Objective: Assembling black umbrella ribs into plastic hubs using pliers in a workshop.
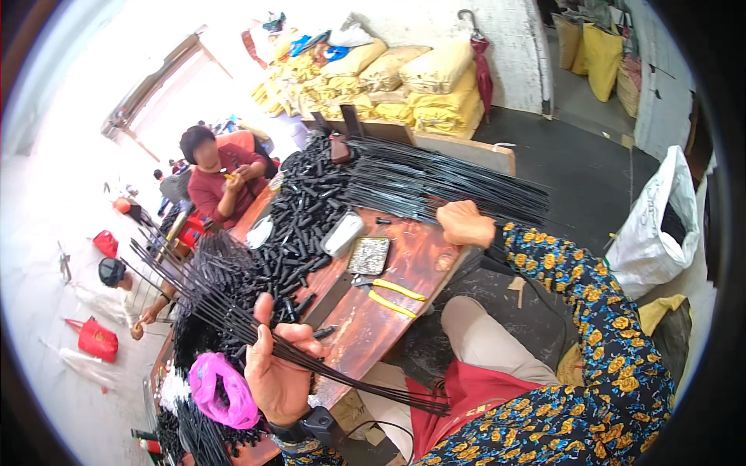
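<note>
A bundle of long thin black rods [225, 314] lies across the palm of my left hand [281, 369], held between thumb and fingers and tilted from lower right to upper left. At the table's right edge, my right hand [465, 224] is closed into a fist; whatever it may hold is hidden. Just beyond it, a large stack of black rods [435, 182] rests on the wooden table [412, 256]. Between my hands are yellow-handled pliers [396, 297] and a square tin [369, 255] of small silvery pieces.
Short black tube-like parts [311, 198] are heaped across the table beside a white container [342, 234]. A pink plastic bag [224, 391] lies at near left. Across the table sits a person in red [225, 182]. An open white sack [657, 225] stands at right, yellow sacks [439, 89] behind.
</note>
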Action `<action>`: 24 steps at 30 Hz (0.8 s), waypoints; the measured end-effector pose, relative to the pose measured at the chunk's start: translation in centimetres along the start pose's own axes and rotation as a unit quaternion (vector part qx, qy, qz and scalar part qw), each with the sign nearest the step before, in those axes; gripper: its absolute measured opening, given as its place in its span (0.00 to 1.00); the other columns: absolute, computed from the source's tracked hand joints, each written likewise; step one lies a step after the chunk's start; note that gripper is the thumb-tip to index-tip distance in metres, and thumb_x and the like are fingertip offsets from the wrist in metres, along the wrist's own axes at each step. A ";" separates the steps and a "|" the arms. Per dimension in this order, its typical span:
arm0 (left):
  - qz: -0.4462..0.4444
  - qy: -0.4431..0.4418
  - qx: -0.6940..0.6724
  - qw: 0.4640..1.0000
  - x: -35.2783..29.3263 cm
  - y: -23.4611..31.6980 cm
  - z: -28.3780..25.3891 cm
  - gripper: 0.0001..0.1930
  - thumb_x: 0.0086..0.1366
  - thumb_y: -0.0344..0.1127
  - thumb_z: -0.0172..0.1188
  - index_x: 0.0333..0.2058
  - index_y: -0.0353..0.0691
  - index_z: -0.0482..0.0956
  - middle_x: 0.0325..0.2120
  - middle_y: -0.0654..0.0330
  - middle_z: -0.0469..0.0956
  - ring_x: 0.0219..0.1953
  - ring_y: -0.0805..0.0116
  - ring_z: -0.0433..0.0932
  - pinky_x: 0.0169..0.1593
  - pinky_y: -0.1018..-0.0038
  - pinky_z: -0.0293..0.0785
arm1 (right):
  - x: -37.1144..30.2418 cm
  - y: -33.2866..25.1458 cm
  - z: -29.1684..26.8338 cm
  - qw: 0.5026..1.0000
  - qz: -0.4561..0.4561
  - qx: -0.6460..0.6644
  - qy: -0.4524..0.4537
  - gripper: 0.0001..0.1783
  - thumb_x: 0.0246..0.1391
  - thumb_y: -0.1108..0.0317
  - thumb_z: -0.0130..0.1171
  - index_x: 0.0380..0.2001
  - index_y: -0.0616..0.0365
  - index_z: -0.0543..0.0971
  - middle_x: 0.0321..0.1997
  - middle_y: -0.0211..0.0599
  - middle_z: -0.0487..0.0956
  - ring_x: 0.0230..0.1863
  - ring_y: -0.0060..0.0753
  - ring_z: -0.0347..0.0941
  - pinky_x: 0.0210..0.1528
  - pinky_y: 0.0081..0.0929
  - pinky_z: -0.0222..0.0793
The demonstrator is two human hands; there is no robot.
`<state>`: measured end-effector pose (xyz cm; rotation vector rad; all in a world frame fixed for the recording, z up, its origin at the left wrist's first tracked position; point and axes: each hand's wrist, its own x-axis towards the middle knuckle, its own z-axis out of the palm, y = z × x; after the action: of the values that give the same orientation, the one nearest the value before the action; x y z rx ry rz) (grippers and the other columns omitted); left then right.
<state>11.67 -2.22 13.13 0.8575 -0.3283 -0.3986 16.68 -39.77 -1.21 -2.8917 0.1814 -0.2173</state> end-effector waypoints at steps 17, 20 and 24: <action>-0.011 -0.014 0.057 0.998 1.4 -0.2 1.2 0.22 0.73 0.34 0.44 0.62 0.37 0.60 0.41 0.44 0.78 0.43 0.46 0.80 0.46 0.52 0.79 | -2.2 -8.9 -10.1 0.791 -0.043 0.610 0.031 0.10 0.65 0.67 0.48 0.40 0.62 0.76 0.16 0.30 0.74 0.12 0.15 0.66 0.14 0.16 0.62; -0.024 -0.001 0.101 0.995 1.8 -1.1 2.5 0.20 0.72 0.35 0.46 0.60 0.34 0.62 0.45 0.40 0.77 0.48 0.43 0.78 0.50 0.50 0.78 | -5.3 -12.7 -10.5 0.780 -0.093 0.618 -0.037 0.09 0.65 0.68 0.49 0.40 0.63 0.74 0.18 0.30 0.75 0.15 0.15 0.68 0.17 0.16 0.64; -0.023 0.028 0.107 0.994 1.9 -2.6 4.1 0.19 0.71 0.32 0.47 0.56 0.28 0.65 0.47 0.40 0.76 0.48 0.48 0.78 0.53 0.55 0.76 | -8.4 -15.3 -8.8 0.818 -0.188 0.541 0.049 0.08 0.64 0.69 0.50 0.38 0.63 0.73 0.19 0.31 0.75 0.19 0.16 0.69 0.21 0.20 0.66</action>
<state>11.04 -7.41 13.85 1.0855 -0.3024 -0.3863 8.63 -25.79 9.90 -1.7364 -0.3911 -0.3807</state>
